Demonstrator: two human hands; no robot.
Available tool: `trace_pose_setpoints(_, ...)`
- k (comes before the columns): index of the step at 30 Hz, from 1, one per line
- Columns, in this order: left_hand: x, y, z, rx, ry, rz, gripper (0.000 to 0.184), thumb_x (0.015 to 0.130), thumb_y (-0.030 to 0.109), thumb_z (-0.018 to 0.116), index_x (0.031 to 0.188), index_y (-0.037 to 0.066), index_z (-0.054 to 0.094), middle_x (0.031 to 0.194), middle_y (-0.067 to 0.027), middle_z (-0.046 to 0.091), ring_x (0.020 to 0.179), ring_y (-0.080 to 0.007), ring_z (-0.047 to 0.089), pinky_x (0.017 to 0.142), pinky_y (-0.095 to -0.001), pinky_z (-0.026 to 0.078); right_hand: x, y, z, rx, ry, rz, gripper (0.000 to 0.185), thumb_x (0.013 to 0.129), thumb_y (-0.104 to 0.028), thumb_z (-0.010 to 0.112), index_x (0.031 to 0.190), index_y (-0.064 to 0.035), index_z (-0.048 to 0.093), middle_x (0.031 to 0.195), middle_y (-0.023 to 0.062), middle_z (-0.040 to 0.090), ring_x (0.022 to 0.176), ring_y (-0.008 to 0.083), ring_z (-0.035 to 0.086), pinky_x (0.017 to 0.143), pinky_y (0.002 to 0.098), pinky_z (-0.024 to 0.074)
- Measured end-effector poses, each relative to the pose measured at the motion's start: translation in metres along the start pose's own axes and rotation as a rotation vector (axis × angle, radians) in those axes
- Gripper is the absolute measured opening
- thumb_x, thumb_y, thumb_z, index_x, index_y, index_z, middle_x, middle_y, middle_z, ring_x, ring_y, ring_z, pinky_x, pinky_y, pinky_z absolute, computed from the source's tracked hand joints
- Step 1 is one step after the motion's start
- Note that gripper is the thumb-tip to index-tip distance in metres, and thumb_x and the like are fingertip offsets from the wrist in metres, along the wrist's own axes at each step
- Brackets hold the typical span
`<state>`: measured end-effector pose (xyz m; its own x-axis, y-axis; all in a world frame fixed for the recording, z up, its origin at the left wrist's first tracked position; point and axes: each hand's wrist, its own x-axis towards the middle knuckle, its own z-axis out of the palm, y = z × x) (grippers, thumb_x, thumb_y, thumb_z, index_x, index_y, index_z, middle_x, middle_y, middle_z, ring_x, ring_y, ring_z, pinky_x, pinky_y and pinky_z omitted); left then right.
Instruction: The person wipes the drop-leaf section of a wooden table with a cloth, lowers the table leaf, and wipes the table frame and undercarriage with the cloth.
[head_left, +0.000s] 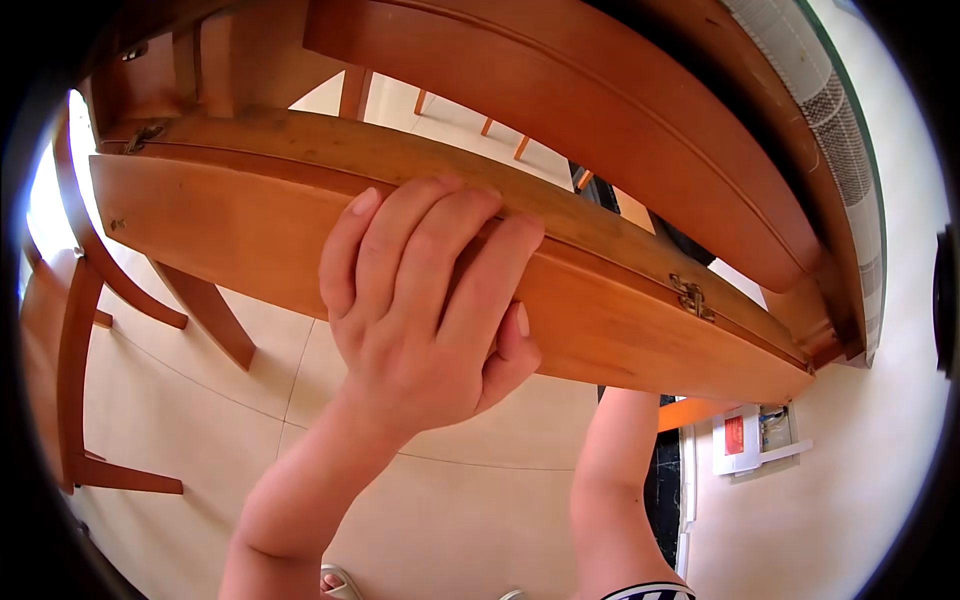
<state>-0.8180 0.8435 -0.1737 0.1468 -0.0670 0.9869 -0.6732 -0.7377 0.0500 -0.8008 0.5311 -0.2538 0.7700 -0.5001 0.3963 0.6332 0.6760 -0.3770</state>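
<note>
My left hand is curled over the upper edge of a long orange-brown wooden panel. Its fingers are bent over the top edge, and the thumb lies against the front face. My right forearm rises from below and passes behind the panel, which hides that hand and whatever it touches. Close behind the panel's top edge runs a wooden rail, with a thin gap between them. Small brass-coloured metal catches sit along this gap, one at the right and another at the left.
Above is a curved wooden piece, beside a tabletop edge with checked cloth. Wooden chair legs stand on the left over the tiled floor. At right, a small white box is on the pale wall.
</note>
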Motion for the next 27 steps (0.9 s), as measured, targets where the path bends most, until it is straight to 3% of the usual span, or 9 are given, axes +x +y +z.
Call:
trace_pose_setpoints(16,-0.001,0.001,-0.001,0.066,-0.032,0.015,0.035,0.09,0.03,0.046,0.106,0.006,0.064,0.11,-0.012,0.061,0.107,-0.0313,0.056,0.105,-0.0437,0.03,0.011,0.006,0.003,-0.042,0.024,-0.05,0.033,0.091,-0.004,0.052,0.124,0.0017,0.056,0.124,0.0131,0.06,0.116,0.0272,0.057,0.098,0.04,0.0472)
trace_pose_setpoints(27,-0.002,0.002,-0.005,0.053,-0.071,0.021,0.036,0.089,0.029,0.048,0.11,0.004,0.063,0.112,-0.0122,0.06,0.109,-0.0316,0.055,0.106,-0.0453,0.029,0.017,0.01,0.001,-0.108,0.051,-0.072,0.034,0.09,-0.001,0.051,0.123,0.0025,0.056,0.122,0.013,0.061,0.115,0.0257,0.057,0.097,0.0384,0.0478)
